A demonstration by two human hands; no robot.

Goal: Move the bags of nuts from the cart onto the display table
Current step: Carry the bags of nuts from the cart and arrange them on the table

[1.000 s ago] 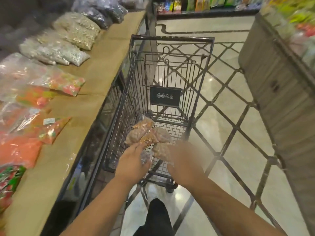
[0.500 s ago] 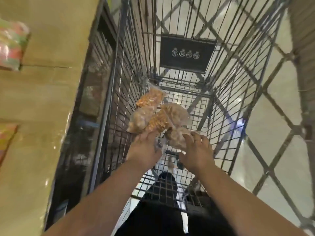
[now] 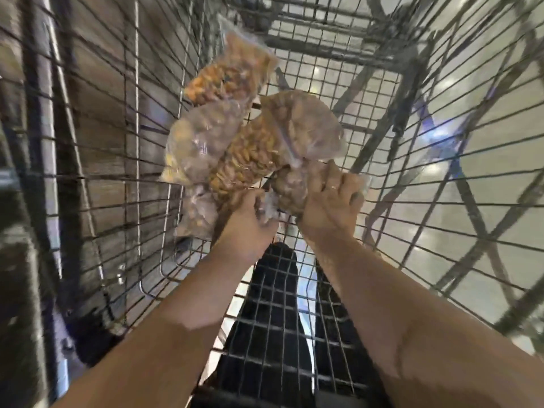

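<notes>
Early stage. Bags of nuts (image 3: 250, 142) bunched at frame centre, inside cart (image 3: 117, 148). Left hand (image 3: 250, 222) pinching several by their ends; right hand (image 3: 329, 207) clutching one beneath. None delivered yet; display table out of view.

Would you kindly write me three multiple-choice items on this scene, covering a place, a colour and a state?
1. Where are the bags of nuts?
A. on the display table
B. inside the wire cart
C. on the floor

2. The bags' plastic is:
A. black
B. clear
C. red

3. The right hand is:
A. hanging idle
B. pushing the handle
C. gripping a bag

Key: 1 B, wire mesh surrounds them; 2 B, the nuts show through the plastic; 3 C, its fingers curl over a bag.
</notes>
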